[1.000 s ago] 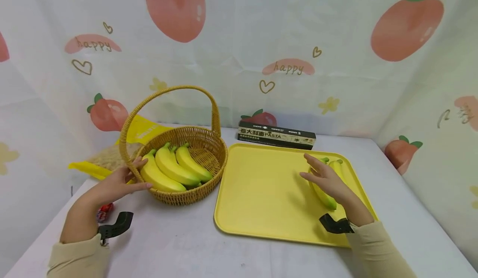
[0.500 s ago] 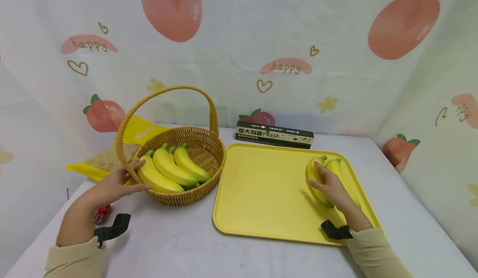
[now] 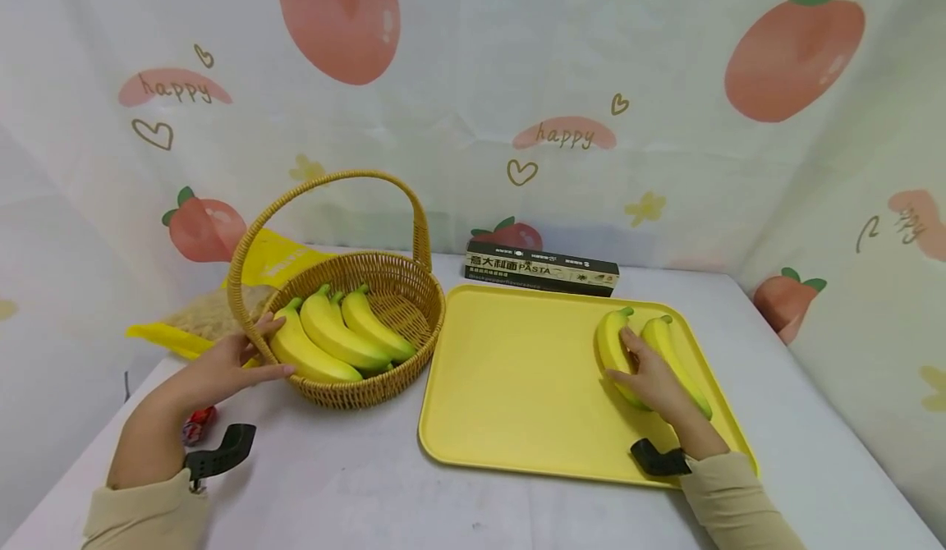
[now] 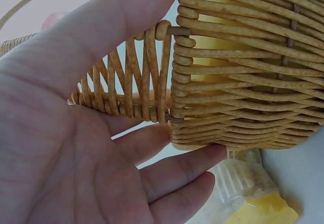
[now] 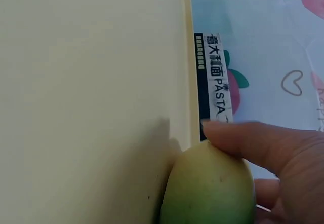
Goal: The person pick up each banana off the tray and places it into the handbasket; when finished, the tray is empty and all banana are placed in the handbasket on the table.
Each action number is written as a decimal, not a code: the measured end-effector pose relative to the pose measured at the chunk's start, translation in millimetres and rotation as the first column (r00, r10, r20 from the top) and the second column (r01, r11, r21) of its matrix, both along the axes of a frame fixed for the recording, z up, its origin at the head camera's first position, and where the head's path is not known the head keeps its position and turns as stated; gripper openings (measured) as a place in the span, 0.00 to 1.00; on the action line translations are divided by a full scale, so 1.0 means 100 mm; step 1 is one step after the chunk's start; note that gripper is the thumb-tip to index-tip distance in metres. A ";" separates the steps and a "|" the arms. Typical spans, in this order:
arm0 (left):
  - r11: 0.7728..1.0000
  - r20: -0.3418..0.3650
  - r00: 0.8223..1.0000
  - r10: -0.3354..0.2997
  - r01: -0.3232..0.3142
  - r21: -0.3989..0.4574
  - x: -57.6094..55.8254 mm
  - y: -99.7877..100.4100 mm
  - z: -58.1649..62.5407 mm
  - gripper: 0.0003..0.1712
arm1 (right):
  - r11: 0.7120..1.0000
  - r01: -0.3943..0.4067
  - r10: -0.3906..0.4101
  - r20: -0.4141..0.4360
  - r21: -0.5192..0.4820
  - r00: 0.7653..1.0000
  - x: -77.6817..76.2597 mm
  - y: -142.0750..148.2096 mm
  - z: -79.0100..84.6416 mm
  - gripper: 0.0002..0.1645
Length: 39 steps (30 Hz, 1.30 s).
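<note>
With thumb and fingers on either side of the handle's base, my left hand holds the wicker basket at its left rim. The left wrist view shows the thumb at the rim of the woven wall and fingers along the outside. Several yellow bananas with green tips lie in the basket. On the right, my right hand grips a banana over the yellow tray. Its greenish end fills the lower right wrist view, the thumb against it. A second banana lies on the tray to the right.
A black pasta box stands behind the tray. The bag with yellow ends lies behind and left of the basket. A small red-wrapped item is near my left forearm. A printed curtain closes off the back.
My right hand has come down onto the left banana on the tray and shifted it slightly left, widening the gap to the other banana. The left hand has stayed at the basket.
</note>
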State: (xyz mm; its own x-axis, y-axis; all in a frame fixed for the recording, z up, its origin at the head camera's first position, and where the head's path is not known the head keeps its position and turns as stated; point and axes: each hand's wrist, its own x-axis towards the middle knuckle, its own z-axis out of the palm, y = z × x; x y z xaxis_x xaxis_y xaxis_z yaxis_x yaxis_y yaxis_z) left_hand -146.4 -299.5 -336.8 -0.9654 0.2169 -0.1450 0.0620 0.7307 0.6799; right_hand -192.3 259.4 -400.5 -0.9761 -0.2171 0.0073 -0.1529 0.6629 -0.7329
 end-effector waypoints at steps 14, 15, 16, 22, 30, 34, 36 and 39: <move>1.000 -0.002 1.000 -0.009 0.009 0.015 -0.02 -0.01 -0.01 0.49 | 0.996 -0.080 0.080 -0.002 0.027 0.997 0.00 -0.01 -0.01 0.48; 1.000 -0.003 1.000 -0.011 0.011 0.018 -0.02 -0.01 -0.01 0.49 | 0.997 -0.079 0.080 -0.004 0.024 0.997 0.00 -0.02 0.00 0.48; 1.000 -0.004 1.000 -0.013 0.013 0.019 -0.02 -0.01 -0.01 0.49 | 0.997 -0.079 0.079 -0.004 0.021 0.997 0.00 -0.03 0.01 0.48; 1.000 0.004 1.000 -0.007 0.007 0.014 -0.02 -0.01 -0.01 0.49 | 0.997 -0.067 0.068 -0.015 0.029 0.998 0.00 -0.08 0.07 0.47; 1.000 0.005 1.000 -0.006 0.006 0.022 -0.01 -0.01 -0.02 0.49 | 0.998 -0.054 0.055 -0.031 0.041 0.998 0.04 -0.15 0.18 0.45; 1.000 0.008 1.000 -0.002 0.002 0.018 0.00 -0.01 -0.02 0.49 | 0.997 -0.074 0.075 -0.046 0.024 0.996 0.07 -0.18 0.24 0.42; 1.000 0.008 1.000 -0.002 0.002 0.019 0.00 -0.01 -0.02 0.49 | 0.996 -0.086 0.086 -0.054 0.015 0.995 0.07 -0.21 0.26 0.42; 1.000 0.006 1.000 -0.006 0.006 0.027 -0.01 -0.01 -0.02 0.49 | 0.994 -0.112 0.111 -0.058 -0.011 0.992 0.08 -0.25 0.30 0.42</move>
